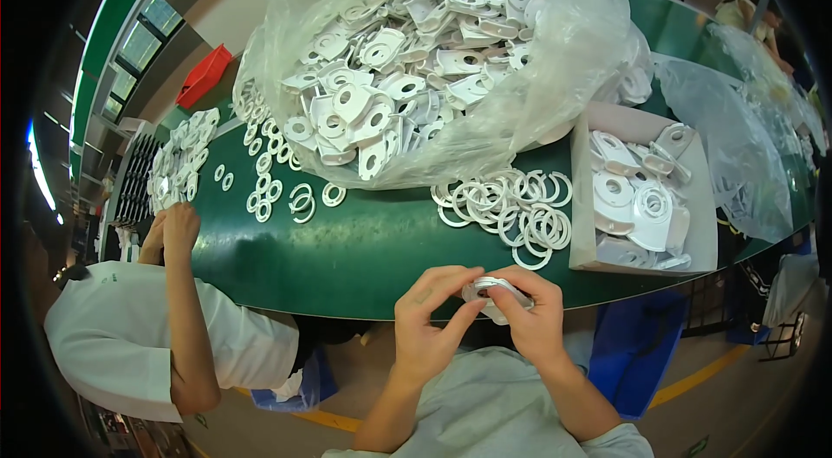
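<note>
Just over the near edge of the green table, both my hands grip one white plastic housing part with a round opening. The fingers and thumb of my left hand close on its left side. My right hand holds its right side, with the thumb laid across the front. Loose white rings lie in a heap beyond my hands. To the right, a white box contains similar white parts. My fingers cover much of the held piece.
A large clear plastic bag overflowing with white parts fills the table's far middle. At left, a co-worker handles parts beside a row of white pieces. Blue bins stand below the table. A red bin sits far left.
</note>
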`<move>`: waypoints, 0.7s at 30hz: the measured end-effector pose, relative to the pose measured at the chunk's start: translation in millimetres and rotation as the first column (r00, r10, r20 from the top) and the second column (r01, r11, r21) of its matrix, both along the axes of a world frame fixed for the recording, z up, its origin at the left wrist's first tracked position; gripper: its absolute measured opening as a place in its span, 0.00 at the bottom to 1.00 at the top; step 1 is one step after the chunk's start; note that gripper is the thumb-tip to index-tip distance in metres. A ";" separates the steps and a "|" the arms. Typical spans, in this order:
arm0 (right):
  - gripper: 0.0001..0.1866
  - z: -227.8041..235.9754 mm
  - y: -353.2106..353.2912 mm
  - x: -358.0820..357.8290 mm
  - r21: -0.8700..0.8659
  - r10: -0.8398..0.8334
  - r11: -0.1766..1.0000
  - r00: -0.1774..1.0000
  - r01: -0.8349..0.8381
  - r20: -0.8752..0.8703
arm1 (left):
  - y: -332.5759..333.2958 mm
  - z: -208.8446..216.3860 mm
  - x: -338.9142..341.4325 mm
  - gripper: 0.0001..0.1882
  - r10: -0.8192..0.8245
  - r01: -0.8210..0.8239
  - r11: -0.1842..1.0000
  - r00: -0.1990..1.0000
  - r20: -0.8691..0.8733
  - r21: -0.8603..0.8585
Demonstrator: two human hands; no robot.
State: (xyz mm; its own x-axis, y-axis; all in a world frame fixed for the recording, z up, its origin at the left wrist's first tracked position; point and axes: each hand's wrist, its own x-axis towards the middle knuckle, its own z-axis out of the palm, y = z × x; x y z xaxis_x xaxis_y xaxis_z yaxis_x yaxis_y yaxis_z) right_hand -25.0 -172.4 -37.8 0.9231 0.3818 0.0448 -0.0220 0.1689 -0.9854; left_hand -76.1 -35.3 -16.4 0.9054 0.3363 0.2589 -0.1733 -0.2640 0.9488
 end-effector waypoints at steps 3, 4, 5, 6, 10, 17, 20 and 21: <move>0.06 -0.7 -1.2 1.6 -0.010 0.044 0.999 0.997 -0.043 0.068 | 8.8 -7.7 0.4 0.14 -0.059 0.052 0.988 0.997 0.045 0.145; 0.06 -1.3 -1.7 2.1 -0.013 0.072 0.997 0.994 -0.071 0.086 | 10.2 -9.8 0.1 0.14 -0.056 0.049 0.990 0.997 0.047 0.128; 0.06 -2.0 -2.1 2.6 -0.014 0.070 0.998 0.994 -0.069 0.085 | 10.5 -10.0 -0.6 0.14 -0.057 0.051 0.990 0.997 0.046 0.128; 0.05 -2.4 -2.8 2.8 -0.009 0.104 0.995 0.993 -0.103 0.061 | 10.1 -9.8 -1.8 0.13 -0.045 0.037 0.988 0.998 0.053 0.149; 0.04 -4.4 -4.3 0.7 -0.113 0.138 0.985 0.990 -0.133 0.038 | 0.2 -6.4 -4.0 0.06 0.041 -0.048 0.991 0.998 0.052 0.125; 0.17 -8.9 -1.8 2.9 -0.002 0.087 0.996 0.984 -0.089 -0.155 | -7.9 -3.2 -3.9 0.18 -0.016 0.018 1.000 0.995 -0.098 0.024; 0.24 -7.0 -2.2 7.1 0.031 0.107 0.994 0.972 -0.103 -0.211 | -4.0 -4.9 -4.5 0.23 -0.133 0.100 0.982 0.968 -0.214 -0.158; 0.24 -6.1 -3.3 7.8 0.032 0.105 0.994 0.972 -0.101 -0.211 | -1.7 -4.2 -4.7 0.23 -0.135 0.103 0.982 0.968 -0.213 -0.157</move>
